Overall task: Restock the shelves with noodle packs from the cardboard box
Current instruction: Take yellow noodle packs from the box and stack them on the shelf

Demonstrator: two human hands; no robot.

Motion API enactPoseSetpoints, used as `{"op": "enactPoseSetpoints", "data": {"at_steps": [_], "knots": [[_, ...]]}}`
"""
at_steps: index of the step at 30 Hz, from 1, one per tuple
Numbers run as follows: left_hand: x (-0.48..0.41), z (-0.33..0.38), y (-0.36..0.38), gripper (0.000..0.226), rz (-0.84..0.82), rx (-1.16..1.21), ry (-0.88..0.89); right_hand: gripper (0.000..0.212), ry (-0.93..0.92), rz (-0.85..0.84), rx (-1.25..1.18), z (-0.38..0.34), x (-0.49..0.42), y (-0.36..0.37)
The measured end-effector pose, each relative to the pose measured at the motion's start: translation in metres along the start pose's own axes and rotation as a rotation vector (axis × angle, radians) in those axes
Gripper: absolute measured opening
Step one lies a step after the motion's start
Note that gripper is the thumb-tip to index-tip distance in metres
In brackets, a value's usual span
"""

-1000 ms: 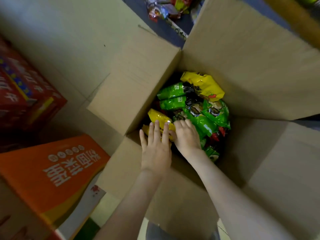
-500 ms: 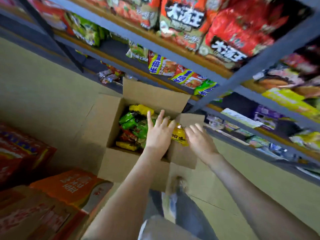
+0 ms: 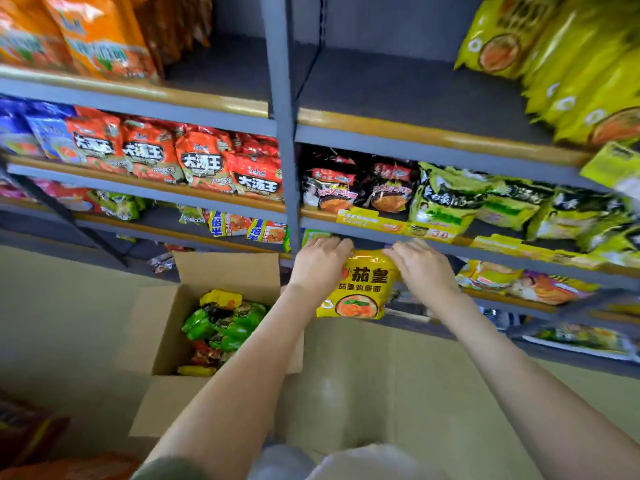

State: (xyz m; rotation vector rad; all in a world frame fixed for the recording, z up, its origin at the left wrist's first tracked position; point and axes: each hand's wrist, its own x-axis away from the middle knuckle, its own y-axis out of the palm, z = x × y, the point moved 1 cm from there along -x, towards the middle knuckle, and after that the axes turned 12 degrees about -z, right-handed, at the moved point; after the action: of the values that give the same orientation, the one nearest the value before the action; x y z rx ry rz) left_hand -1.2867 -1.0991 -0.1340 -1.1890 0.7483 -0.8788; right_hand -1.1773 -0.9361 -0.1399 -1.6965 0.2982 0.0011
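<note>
A yellow noodle pack [image 3: 360, 289] hangs upright in front of a lower shelf edge [image 3: 485, 252], held by its top corners. My left hand [image 3: 320, 263] grips the pack's upper left corner, and my right hand [image 3: 420, 266] pinches its upper right corner. The open cardboard box [image 3: 162, 341] sits on the floor at lower left, with green, yellow and red noodle packs [image 3: 225, 323] inside it.
Grey metal shelves hold noodle packs: red ones [image 3: 204, 161] at left, black ones [image 3: 360, 188] in the middle, green ones [image 3: 502, 202] and yellow ones [image 3: 571, 64] at right. A grey upright post [image 3: 282, 133] divides the bays. Red and orange cartons [image 3: 31, 434] lie at bottom left.
Both hands lifted a yellow pack out of the box and carried it up and right to the shelf edge. The view rose from the box to the shelves.
</note>
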Motion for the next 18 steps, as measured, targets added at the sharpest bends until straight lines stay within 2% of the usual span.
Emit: {"op": "enactPoseSetpoints", "data": {"at_steps": [3,6,9,11,14,18], "knots": [[-0.027,0.049,-0.027,0.055,0.061,-0.034,0.038,0.042,0.026,0.134,-0.014,0.035,0.01,-0.041],[-0.053,0.08,-0.054,0.053,0.199,-0.08,0.102,0.049,0.072,0.287,0.009,0.057,0.014,-0.077],[-0.082,0.099,-0.079,0.034,0.369,-0.104,0.168,0.073,0.025,0.39,0.133,0.069,0.016,-0.093],[-0.1,0.107,-0.096,0.022,0.488,-0.102,0.188,0.091,-0.013,0.415,0.2,0.071,0.017,-0.092],[-0.131,0.114,-0.118,0.026,0.625,-0.089,0.235,0.116,0.043,0.393,0.25,0.076,0.005,-0.093],[-0.17,0.114,-0.144,0.026,0.646,-0.014,0.222,0.131,0.117,0.379,0.312,0.089,-0.03,-0.116]]}}
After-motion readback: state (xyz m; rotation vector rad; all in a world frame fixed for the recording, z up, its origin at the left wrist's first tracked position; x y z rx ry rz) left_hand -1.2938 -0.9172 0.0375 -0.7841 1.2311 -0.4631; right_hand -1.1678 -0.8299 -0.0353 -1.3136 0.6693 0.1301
